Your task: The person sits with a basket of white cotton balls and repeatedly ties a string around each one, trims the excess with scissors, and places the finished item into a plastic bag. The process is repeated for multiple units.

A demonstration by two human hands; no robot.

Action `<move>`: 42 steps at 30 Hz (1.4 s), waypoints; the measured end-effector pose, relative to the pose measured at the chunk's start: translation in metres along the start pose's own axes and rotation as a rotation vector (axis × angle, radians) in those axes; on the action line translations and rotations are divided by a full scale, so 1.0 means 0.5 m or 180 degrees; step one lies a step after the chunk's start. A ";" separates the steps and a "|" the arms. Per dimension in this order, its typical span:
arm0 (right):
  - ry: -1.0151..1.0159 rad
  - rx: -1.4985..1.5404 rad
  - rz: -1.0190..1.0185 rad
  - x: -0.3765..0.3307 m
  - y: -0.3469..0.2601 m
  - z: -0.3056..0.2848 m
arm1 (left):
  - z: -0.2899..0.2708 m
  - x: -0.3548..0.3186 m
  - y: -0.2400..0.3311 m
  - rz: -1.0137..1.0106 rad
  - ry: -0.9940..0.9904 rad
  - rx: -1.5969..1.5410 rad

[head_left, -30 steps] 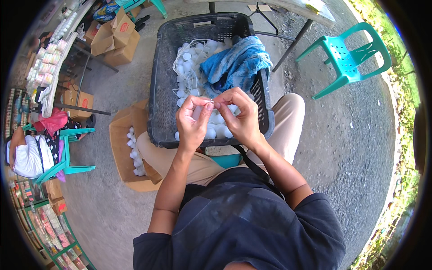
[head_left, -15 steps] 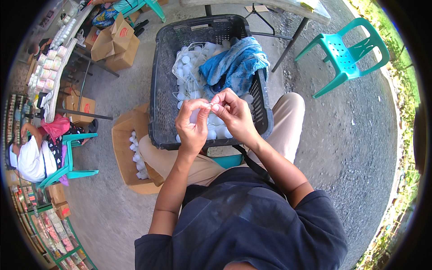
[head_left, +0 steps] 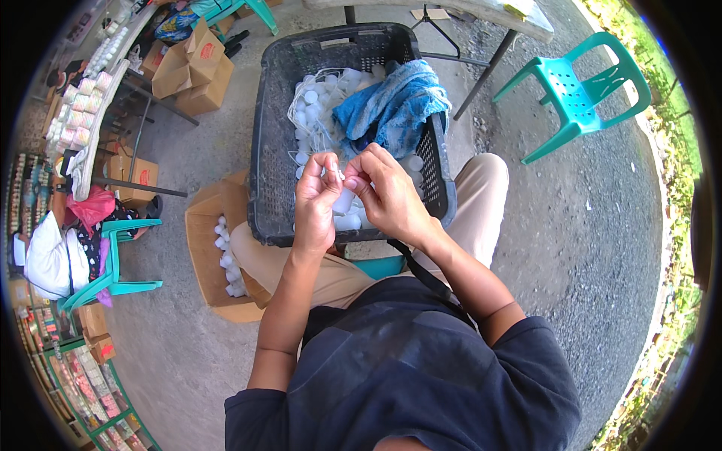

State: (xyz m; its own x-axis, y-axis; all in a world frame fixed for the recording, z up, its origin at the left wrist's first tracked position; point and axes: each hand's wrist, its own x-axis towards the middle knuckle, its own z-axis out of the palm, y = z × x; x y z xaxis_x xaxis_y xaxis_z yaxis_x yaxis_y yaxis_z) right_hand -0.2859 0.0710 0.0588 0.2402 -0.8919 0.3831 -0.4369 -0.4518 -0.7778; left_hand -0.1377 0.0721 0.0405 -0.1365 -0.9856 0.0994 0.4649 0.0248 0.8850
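Note:
My left hand (head_left: 316, 207) and my right hand (head_left: 392, 194) meet above the near end of a black plastic crate (head_left: 257, 203). Thumbs and fingers of both pinch a short piece of white cord (head_left: 341, 175), which looks bunched between the fingertips. Just below it shows a pale, rounded white piece (head_left: 344, 201); whether the cord is joined to it I cannot tell. Inside the crate lie many small white cylinders (head_left: 312, 113), with loose white cords (head_left: 295, 113) among them. A blue cloth (head_left: 391, 105) is heaped over the crate's right side.
Left of my knee stands an open cardboard box (head_left: 207, 282) with white cylinders (head_left: 228, 259) inside. A green plastic chair (head_left: 575, 98) is at the right. Beyond the crate is a table (head_left: 481, 16). At the left, a person in white (head_left: 53, 259) sits near a goods-laden table (head_left: 101, 128).
Both hands have shifted slightly left, and the left hand has turned more upright. The pinched cord now looks bunched. The person at the left has moved an arm and leaned.

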 end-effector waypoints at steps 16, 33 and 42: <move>0.0102 0.0644 0.0180 0.125 -0.012 0.048 | -0.043 0.093 0.060 0.0485 -0.0350 -0.0415; -0.1935 -0.3442 -0.0146 0.182 0.310 0.124 | -0.156 0.033 0.009 0.0133 0.0190 0.0908; -0.2428 -0.2197 0.1149 0.247 0.254 0.099 | -0.144 0.016 0.039 0.0281 0.0109 0.2018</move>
State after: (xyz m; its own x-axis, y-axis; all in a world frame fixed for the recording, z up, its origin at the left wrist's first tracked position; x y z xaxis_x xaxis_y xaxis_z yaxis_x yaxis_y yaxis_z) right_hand -0.2688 -0.0955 -0.0174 0.3705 -0.8349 -0.4070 -0.9249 -0.2916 -0.2438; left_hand -0.0666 0.0527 0.0256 -0.0886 -0.9799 0.1788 -0.1359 0.1897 0.9724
